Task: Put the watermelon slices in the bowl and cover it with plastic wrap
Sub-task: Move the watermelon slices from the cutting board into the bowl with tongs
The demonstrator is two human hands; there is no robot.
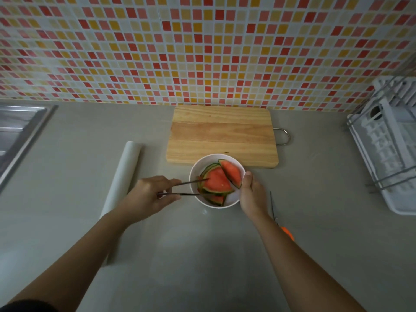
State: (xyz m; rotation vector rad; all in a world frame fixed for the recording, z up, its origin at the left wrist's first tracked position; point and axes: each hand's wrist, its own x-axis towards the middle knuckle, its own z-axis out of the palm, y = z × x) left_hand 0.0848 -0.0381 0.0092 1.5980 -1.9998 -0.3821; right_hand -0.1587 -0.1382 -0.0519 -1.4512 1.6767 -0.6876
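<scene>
Watermelon slices [217, 182] apparently all in the white bowl [233, 198], my left hand's [146, 195] fingers [174, 181] pinching chopsticks [191, 181] over them, my right hand [253, 194] gripping its 3 o'clock rim; plastic wrap roll [122, 179], at 9 o'clock, untouched.

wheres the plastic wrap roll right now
Head view: the plastic wrap roll lies on the counter on the left, beside the left hand, with the bowl further right.

The slices [217, 182] lay in the bowl [233, 198], which stood on the counter [202, 255] just before the board [221, 136]. The roll [122, 176] lay left of it, the scissors [273, 208] right, the sink [15, 131] far left, and the rack [387, 140] far right.
</scene>
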